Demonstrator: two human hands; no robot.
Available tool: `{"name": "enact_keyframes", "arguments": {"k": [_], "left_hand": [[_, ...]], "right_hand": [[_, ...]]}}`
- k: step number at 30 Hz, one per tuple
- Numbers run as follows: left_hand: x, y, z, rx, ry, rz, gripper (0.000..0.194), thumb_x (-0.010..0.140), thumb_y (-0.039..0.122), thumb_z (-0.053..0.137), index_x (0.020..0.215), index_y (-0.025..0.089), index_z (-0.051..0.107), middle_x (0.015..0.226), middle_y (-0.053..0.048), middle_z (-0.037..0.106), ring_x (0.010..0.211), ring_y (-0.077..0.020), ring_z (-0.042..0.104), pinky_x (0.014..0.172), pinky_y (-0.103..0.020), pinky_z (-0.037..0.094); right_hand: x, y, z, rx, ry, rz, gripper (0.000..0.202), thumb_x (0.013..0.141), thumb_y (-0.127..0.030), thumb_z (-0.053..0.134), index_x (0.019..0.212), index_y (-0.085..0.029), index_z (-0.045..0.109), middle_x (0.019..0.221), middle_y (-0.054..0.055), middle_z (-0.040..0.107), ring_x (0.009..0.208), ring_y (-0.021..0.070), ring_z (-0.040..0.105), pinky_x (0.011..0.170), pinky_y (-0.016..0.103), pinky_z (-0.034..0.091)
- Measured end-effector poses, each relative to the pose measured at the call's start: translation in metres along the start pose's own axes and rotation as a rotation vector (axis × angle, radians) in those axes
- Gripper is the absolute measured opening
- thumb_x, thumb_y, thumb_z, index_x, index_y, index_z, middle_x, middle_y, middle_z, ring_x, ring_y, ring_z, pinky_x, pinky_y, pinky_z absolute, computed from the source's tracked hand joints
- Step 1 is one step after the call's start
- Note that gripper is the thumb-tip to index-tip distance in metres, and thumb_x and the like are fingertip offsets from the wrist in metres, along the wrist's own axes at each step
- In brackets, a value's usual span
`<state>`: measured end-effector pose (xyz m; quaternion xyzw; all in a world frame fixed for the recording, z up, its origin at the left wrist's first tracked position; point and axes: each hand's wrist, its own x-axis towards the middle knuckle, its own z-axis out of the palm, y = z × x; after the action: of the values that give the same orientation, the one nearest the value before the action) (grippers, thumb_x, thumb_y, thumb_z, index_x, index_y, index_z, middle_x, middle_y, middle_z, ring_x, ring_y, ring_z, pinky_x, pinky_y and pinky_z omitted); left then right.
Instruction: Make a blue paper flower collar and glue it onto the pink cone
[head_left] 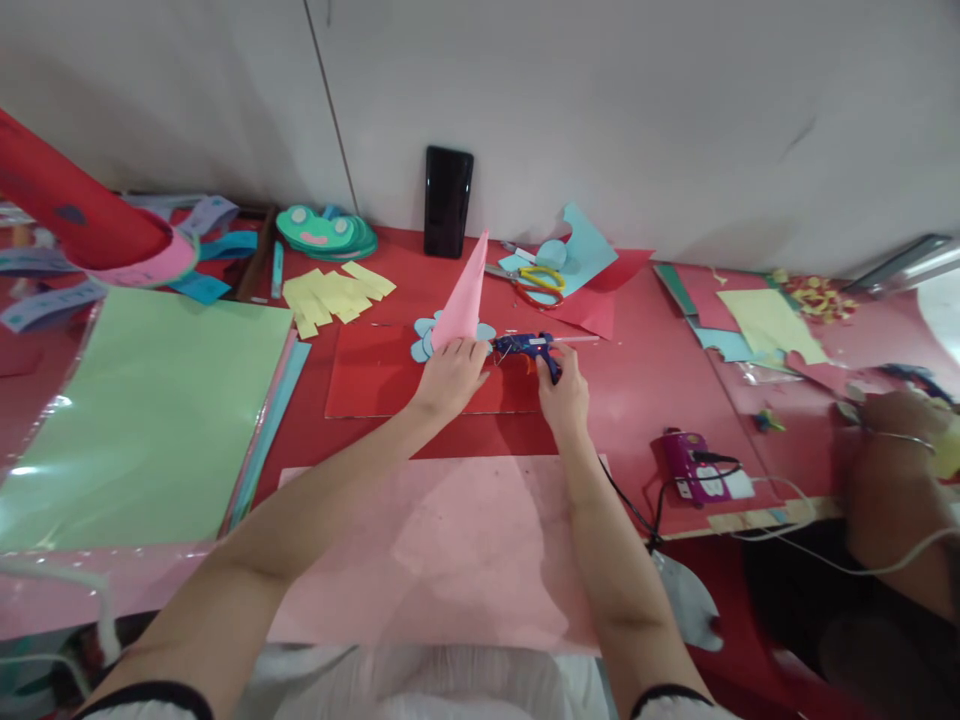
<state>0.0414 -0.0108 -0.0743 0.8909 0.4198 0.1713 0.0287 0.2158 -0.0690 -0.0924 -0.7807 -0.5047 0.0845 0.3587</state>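
My left hand [448, 380] is closed on the lower part of a pink paper cone [466, 293], whose tip points up. Light blue paper petals [421, 345] fan out around the cone's base. In my right hand [564, 390] is a dark blue hot glue gun [525, 345], gripped by its handle. Its nozzle points left and reaches the petals beside my left fingers; whether it touches them I cannot tell. A clear glue stick [581, 339] sticks out of its back. Beneath all this lies a red board [367, 375].
Scissors [541, 283] and blue paper scraps lie behind the glue gun. A phone [448, 200] leans on the wall. Yellow strips [330, 295] and green sheets [150, 420] are at left. At right are a purple power adapter [694, 465], cables and another person's arm [892, 480].
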Motion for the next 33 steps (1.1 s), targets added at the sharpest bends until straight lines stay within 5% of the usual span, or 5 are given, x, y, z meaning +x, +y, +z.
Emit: {"name": "enact_keyframes", "arguments": {"k": [4, 12, 22, 28, 33], "left_hand": [[0.001, -0.003, 0.002, 0.011, -0.027, -0.006, 0.023, 0.085, 0.028, 0.060, 0.100, 0.011, 0.054, 0.092, -0.015, 0.065, 0.089, -0.0282, 0.062, 0.077, -0.039, 0.047], [0.001, -0.006, 0.000, 0.027, -0.009, -0.010, 0.024, 0.087, 0.005, 0.040, 0.101, 0.014, 0.058, 0.092, -0.013, 0.065, 0.089, -0.0268, 0.062, 0.077, -0.041, 0.049], [0.004, -0.018, -0.005, 0.028, 0.079, -0.025, 0.023, 0.093, 0.017, 0.042, 0.081, 0.016, 0.063, 0.083, -0.010, 0.062, 0.086, -0.0257, 0.061, 0.076, -0.040, 0.045], [0.007, -0.021, -0.013, -0.025, 0.092, -0.098, 0.019, 0.091, 0.024, 0.050, 0.081, 0.018, 0.065, 0.082, -0.008, 0.063, 0.085, -0.0249, 0.060, 0.075, -0.039, 0.043], [0.008, -0.024, -0.019, -0.141, 0.071, -0.162, 0.014, 0.087, 0.023, 0.057, 0.078, 0.020, 0.067, 0.083, -0.006, 0.064, 0.085, -0.0229, 0.060, 0.073, -0.036, 0.043]], "right_hand": [[0.000, -0.002, -0.001, -0.019, -0.013, 0.018, 0.039, 0.088, -0.044, 0.043, 0.118, -0.021, 0.052, 0.104, 0.012, 0.068, 0.092, 0.0260, 0.064, 0.074, 0.036, 0.047], [0.001, 0.001, 0.001, -0.036, -0.004, 0.003, 0.039, 0.088, -0.044, 0.044, 0.117, -0.021, 0.053, 0.098, 0.011, 0.069, 0.086, 0.0253, 0.065, 0.072, 0.036, 0.047], [0.001, 0.000, 0.000, -0.004, -0.001, 0.008, 0.043, 0.087, -0.043, 0.046, 0.124, -0.023, 0.049, 0.109, 0.011, 0.066, 0.093, 0.0246, 0.065, 0.074, 0.037, 0.050], [-0.001, -0.009, -0.002, -0.060, 0.016, 0.030, 0.065, 0.073, -0.054, 0.062, 0.130, -0.028, 0.045, 0.121, 0.010, 0.061, 0.101, 0.0281, 0.062, 0.073, 0.040, 0.052], [-0.001, -0.009, 0.001, -0.072, 0.013, 0.020, 0.065, 0.072, -0.046, 0.064, 0.132, -0.031, 0.044, 0.122, 0.008, 0.059, 0.101, 0.0270, 0.062, 0.073, 0.039, 0.053]]}}
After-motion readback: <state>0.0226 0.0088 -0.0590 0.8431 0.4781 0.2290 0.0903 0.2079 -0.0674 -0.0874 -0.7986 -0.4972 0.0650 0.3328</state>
